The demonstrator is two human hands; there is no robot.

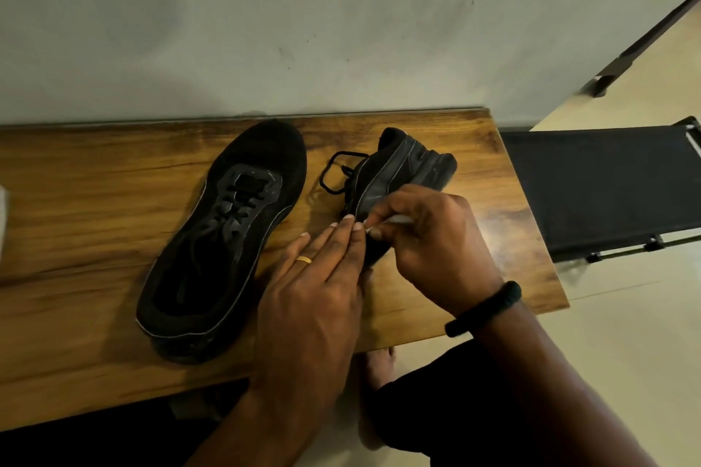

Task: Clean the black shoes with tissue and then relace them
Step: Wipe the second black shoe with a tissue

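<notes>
Two black shoes lie on a wooden table [95, 178]. The left shoe [223, 239] sits upright and laced, toe toward the wall. The right shoe [402, 171] lies tipped on its side with a loose black lace [333, 171] looping out to its left. My left hand [318, 284], wearing a gold ring, presses straight fingers against that shoe's near end. My right hand [428, 243], a black band on its wrist, curls its fingers round a small white tissue [398, 219] held against the shoe's side.
A white object [3, 216] shows at the table's left edge. A black fabric rack [603, 182] stands right of the table. The grey wall runs directly behind. My knee and bare foot [375, 372] are below the table's front edge.
</notes>
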